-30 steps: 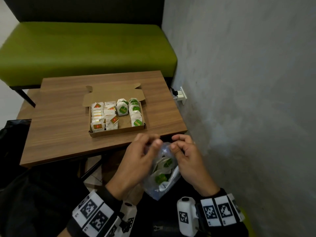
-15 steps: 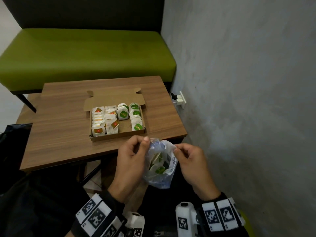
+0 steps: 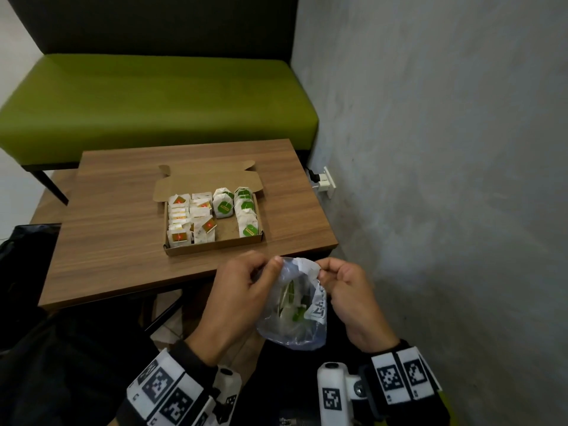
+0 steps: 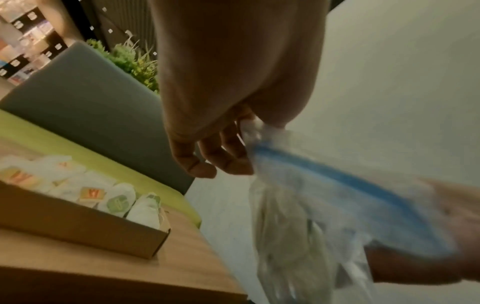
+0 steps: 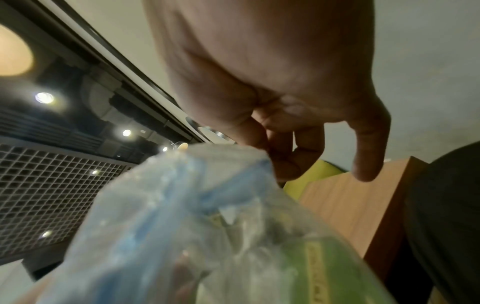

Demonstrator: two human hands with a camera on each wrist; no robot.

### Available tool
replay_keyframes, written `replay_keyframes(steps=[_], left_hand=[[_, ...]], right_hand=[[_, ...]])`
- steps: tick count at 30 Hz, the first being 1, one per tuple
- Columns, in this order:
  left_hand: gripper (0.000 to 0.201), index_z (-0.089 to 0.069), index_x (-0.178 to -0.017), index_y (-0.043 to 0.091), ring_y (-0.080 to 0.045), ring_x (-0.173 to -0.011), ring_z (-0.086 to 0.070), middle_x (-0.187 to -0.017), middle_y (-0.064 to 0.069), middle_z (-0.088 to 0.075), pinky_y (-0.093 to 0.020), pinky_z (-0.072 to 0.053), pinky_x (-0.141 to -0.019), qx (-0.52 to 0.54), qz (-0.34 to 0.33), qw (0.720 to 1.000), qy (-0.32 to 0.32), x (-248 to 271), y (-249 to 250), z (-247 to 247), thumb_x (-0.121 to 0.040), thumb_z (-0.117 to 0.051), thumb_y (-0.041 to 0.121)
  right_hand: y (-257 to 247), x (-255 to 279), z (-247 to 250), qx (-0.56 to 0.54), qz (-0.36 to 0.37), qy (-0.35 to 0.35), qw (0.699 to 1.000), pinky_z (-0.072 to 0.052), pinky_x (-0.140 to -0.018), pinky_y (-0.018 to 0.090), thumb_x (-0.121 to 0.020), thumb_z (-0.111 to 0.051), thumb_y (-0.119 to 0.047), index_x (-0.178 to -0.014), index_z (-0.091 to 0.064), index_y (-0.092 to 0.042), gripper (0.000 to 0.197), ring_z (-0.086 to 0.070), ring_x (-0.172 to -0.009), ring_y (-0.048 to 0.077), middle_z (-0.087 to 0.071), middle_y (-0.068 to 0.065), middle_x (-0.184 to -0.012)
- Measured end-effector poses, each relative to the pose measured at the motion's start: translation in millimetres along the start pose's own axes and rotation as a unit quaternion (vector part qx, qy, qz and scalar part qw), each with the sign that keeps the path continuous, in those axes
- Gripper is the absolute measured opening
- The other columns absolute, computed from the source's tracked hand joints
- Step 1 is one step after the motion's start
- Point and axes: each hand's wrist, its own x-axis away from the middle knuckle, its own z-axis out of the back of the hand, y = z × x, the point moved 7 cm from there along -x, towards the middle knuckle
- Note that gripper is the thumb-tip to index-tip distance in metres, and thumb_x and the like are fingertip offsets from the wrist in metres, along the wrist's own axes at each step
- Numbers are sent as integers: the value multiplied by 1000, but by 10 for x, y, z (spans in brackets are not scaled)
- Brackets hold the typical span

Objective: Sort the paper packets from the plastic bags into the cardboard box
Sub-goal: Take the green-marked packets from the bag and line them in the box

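Observation:
A clear plastic bag (image 3: 295, 305) with a blue zip strip hangs below the table's near edge, holding white paper packets (image 3: 292, 298) with green labels. My left hand (image 3: 242, 290) pinches its left rim and my right hand (image 3: 344, 287) pinches its right rim, with the mouth pulled apart between them. The left wrist view shows the bag (image 4: 324, 205) stretched from my left hand (image 4: 223, 156); in the right wrist view the bag (image 5: 207, 226) fills the bottom under my right hand (image 5: 285, 148). The open cardboard box (image 3: 215, 244) on the table holds rows of red-labelled and green-labelled packets (image 3: 224, 207).
The wooden table (image 3: 123, 241) stands in front of a green bench (image 3: 153, 99). A grey wall (image 3: 445, 179) runs along the right, with a white plug (image 3: 324, 182) near the table's corner. A black bag (image 3: 18, 272) sits at the left.
My hands have pulled the bag's rim apart, so its mouth is now open; before, both hands were bunched together at the closed top. The view has shifted slightly downward.

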Motion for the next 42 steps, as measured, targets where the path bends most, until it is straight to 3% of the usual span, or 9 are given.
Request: replay_keyframes(steps=[6,12,16,19,26,31,35,38,42], left_hand=[[37,-59,-68,14,-14,-54,-50,-61,-3,-56,-39,-43,-53,62,86,985,137,8,-189,113,-98,-52,35],[38,-59,-72,9,-10,-54,-47,-61,-3,-53,-33,-40,-51,117,93,976,159,21,-178,102,-99,-49,34],[41,-65,-87,-2,-42,-73,-61,-82,-27,-65,-53,-54,-68,240,136,953,126,26,-309,4,-102,-49,33],[38,-68,-101,-2,-41,-97,-69,-100,-25,-72,-53,-58,-86,368,220,900,83,60,-370,-133,-103,-45,28],[27,-66,-110,-4,-23,-77,-75,-97,-20,-75,-33,-60,-61,509,377,773,43,99,-556,-336,-104,-46,12],[32,-70,-105,1,-23,-84,-73,-97,-17,-76,-37,-56,-79,428,336,837,58,23,-605,-230,-102,-50,26],[38,-71,-99,-6,-24,-73,-70,-90,-22,-74,-30,-58,-67,383,309,870,-18,-34,-498,-302,-99,-53,28],[40,-72,-97,-4,-26,-75,-69,-93,-24,-73,-32,-57,-69,376,303,873,-67,-58,-426,-352,-99,-53,31],[51,-64,-121,8,-24,-98,-71,-113,-13,-72,-35,-58,-85,314,265,910,-59,-84,-408,-236,-89,-58,48]], right_hand=[[-168,114,142,137,109,140,975,-58,-67,27,-83,-75,-38,-94,-68,-26,17,-68,-71,6,-72,-3,-80],[-77,77,73,167,97,76,978,-61,-72,46,-92,-66,-13,-86,-75,-19,12,-72,-72,11,-76,-4,-78],[26,-12,118,156,69,87,982,-60,-76,46,-96,-58,-9,-83,-68,-19,19,-72,-77,17,-75,2,-81],[26,-47,177,51,42,122,990,-57,-66,36,-98,-51,-2,-81,-64,-13,24,-69,-70,18,-73,5,-76],[201,-70,3,-201,-86,17,976,-54,-56,25,-96,-48,6,-81,-63,-1,23,-64,-62,19,-68,12,-71],[34,-65,234,26,27,58,998,-52,-66,15,-87,-66,3,-97,-69,-20,25,-68,-85,14,-73,2,-98],[-198,-48,45,130,116,-48,983,-52,-83,18,-86,-74,-17,-130,-56,-36,51,-63,-103,3,-61,-12,-121],[-228,-91,-151,170,122,-139,968,-57,-82,24,-87,-74,-19,-124,-60,-36,43,-66,-96,3,-68,-10,-110],[-133,-203,-85,120,106,-60,985,-61,-77,43,-81,-81,-21,-110,-70,-20,31,-73,-85,20,-75,3,-94]])
